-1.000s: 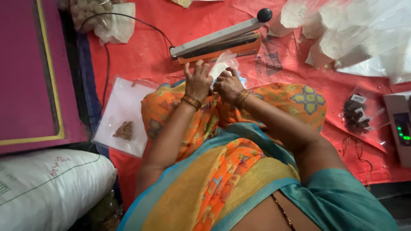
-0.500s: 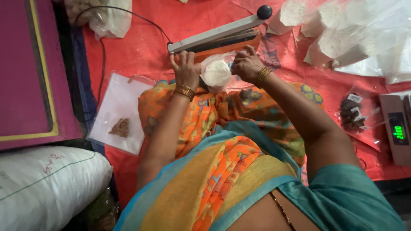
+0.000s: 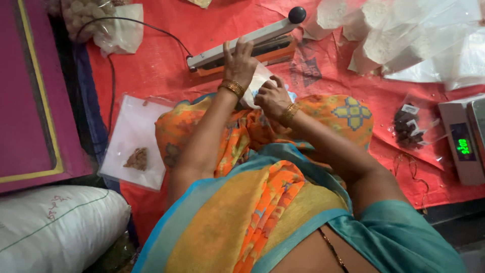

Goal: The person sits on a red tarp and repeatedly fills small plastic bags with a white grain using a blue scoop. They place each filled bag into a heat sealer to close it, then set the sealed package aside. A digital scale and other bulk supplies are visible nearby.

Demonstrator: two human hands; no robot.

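My left hand (image 3: 239,63) lies flat, fingers spread, on the long grey arm of a heat sealer (image 3: 262,38) with an orange base and a black knob at its right end. Just below it, my right hand (image 3: 273,98) pinches a small clear plastic pouch (image 3: 255,83) with pale contents, whose top edge points at the sealer's jaw. Both wrists carry gold bangles. The pouch is partly hidden by my two hands. My lap in orange patterned cloth lies beneath them.
A red woven sheet (image 3: 151,65) covers the floor. Filled clear bags of white powder (image 3: 404,35) lie at far right, a digital scale (image 3: 462,144) at the right edge, a packet of dark pieces (image 3: 406,126) beside it. A clear bag with brown bits (image 3: 134,146) and a white sack (image 3: 55,227) lie at left.
Both hands carried the pouch from my lap forward to the sealer. My left hand left the pouch and went onto the sealer's arm; my right hand kept hold.
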